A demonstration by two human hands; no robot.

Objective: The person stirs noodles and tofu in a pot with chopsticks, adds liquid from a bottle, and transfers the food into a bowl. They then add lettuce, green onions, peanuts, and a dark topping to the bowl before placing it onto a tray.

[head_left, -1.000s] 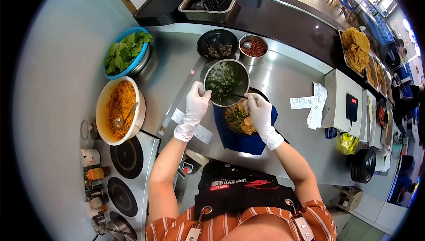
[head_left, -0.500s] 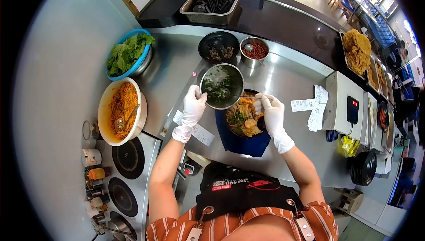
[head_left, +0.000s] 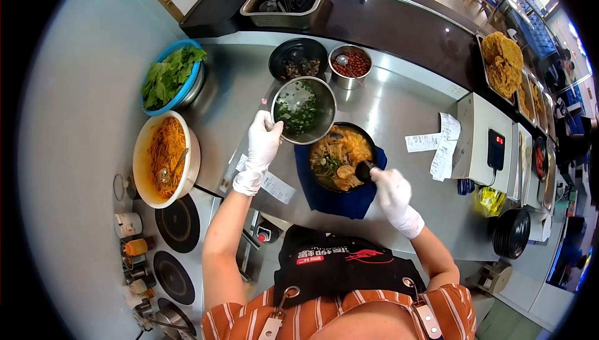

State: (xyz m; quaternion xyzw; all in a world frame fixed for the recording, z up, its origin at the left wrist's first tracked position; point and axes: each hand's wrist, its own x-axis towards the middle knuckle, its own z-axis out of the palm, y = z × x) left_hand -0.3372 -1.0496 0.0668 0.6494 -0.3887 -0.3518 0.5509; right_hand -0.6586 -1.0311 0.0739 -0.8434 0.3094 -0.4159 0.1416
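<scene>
My left hand [head_left: 264, 142], in a white glove, grips the near left rim of a metal bowl [head_left: 326, 93] and tilts it; chopped green onion [head_left: 299, 115] lies inside. Under and right of that bowl, a black bowl [head_left: 372, 143] of food in orange broth [head_left: 350, 142], with greens and pale slices, sits on a dark blue cloth [head_left: 337, 206]. My gloved right hand [head_left: 394, 194], slightly blurred, is closed at the right rim, around the end of a black spoon-like utensil [head_left: 363, 171]. Its fingertips are partly hidden.
Behind stand a black bowl of dark bits [head_left: 281, 48] and a metal pot of peanuts [head_left: 350, 79]. To the left are lettuce [head_left: 165, 81], a white bowl of orange shreds [head_left: 193, 159] and hotplates [head_left: 176, 222]. Receipts [head_left: 444, 152] and a white box [head_left: 477, 131] lie right.
My right hand has moved down and right, away from the thin spoon handle over the metal bowl, to the black bowl's right rim. My left hand still holds the metal bowl.
</scene>
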